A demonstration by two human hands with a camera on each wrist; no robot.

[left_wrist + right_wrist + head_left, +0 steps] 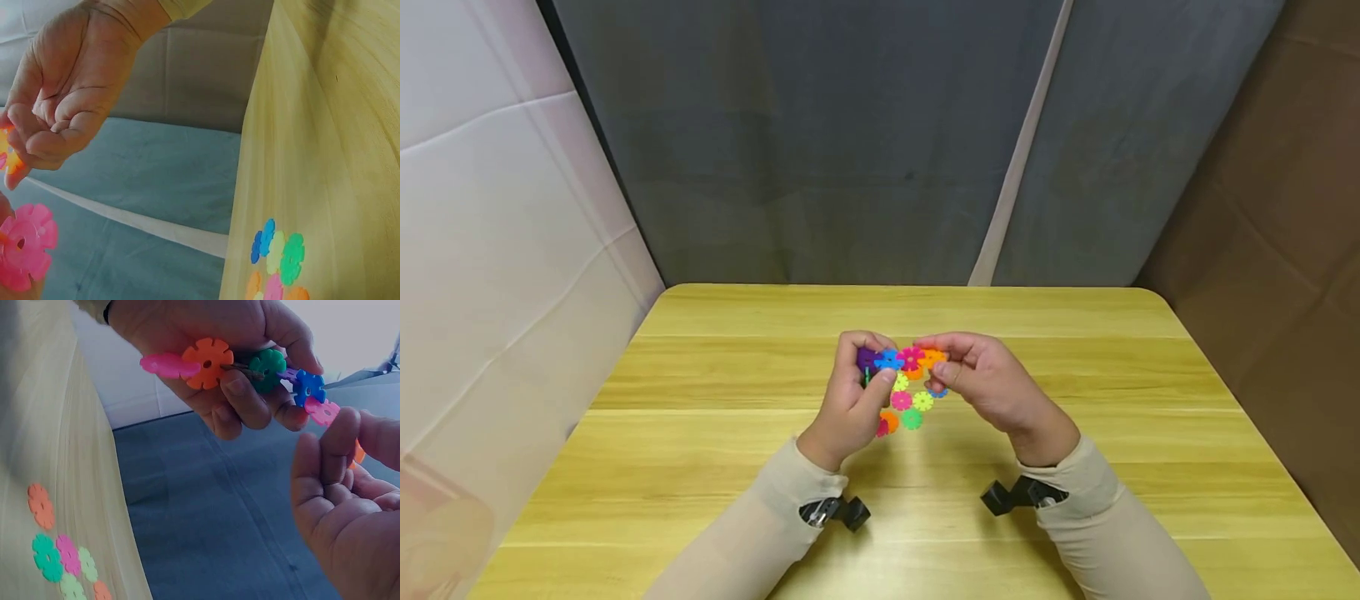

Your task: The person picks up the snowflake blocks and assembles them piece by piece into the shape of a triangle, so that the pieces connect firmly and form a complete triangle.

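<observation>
- I see both hands raised a little above the middle of the yellow wooden table [715, 467], meeting over a chain of plastic snowflake discs [901, 360].
- My left hand [850, 400] has its fingers curled round the chain's left end; in the right wrist view that hand [219, 356] grips a run of pink, orange, green, purple and blue discs slotted edge to edge.
- My right hand [985, 383] pinches the chain's other end, thumb and fingertips closed narrowly on the orange disc [934, 358] there.
- In the left wrist view the right hand [62, 106] shows with fingers curled inward and a sliver of the orange disc at its fingertips; a pink disc [25, 245] stands in the lower left corner of that view.
- The chain runs roughly level between the two hands, clear of the table surface.
- Under the hands, near the table's centre and a touch toward the near edge, lies a small cluster of loose discs [910, 407]: yellow-green, pink, orange, green and blue, lying flat and close together, some touching.
- The same cluster [62, 556] shows in the right wrist view lying flat on the wood.
- Both forearms wear beige sleeves [760, 533], each with a black wrist-camera mount [838, 510] strapped near the cuff.
- A grey fabric backdrop [850, 142] hangs behind the table's far edge, with a white panel on the left and brown cardboard on the right.
</observation>
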